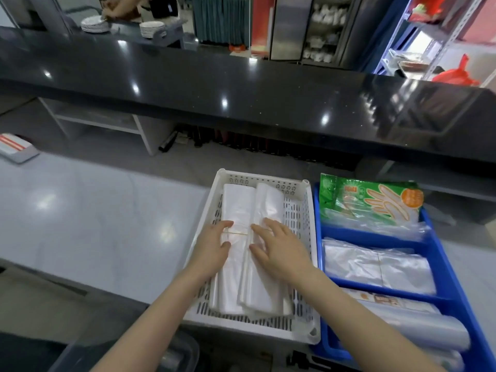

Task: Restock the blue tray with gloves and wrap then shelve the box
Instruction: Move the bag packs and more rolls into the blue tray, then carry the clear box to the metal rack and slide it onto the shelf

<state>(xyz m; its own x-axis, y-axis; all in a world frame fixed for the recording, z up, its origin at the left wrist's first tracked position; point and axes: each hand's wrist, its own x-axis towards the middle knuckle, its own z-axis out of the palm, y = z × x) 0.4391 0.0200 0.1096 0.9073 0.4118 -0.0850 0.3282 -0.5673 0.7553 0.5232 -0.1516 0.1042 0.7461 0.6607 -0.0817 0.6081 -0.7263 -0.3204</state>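
A blue tray [440,267] with three compartments stands at the right. Its far compartment holds a green glove packet [367,200], the middle one clear plastic sheets [375,265], the near one rolls of clear wrap [413,323]. Left of it, a white perforated basket [303,210] holds two bundles of white plastic bags [241,202]. My left hand [213,248] rests on the left bundle near its rubber band. My right hand [281,248] lies flat on the right bundle, fingers spread. No box is in sight.
A black glossy counter [241,84] runs across above the work surface. The pale worktop [94,224] stretches to the left. A clear lidded bin [174,350] sits at the bottom edge. Metal shelving [429,36] stands at the back right, plates [96,24] at the back left.
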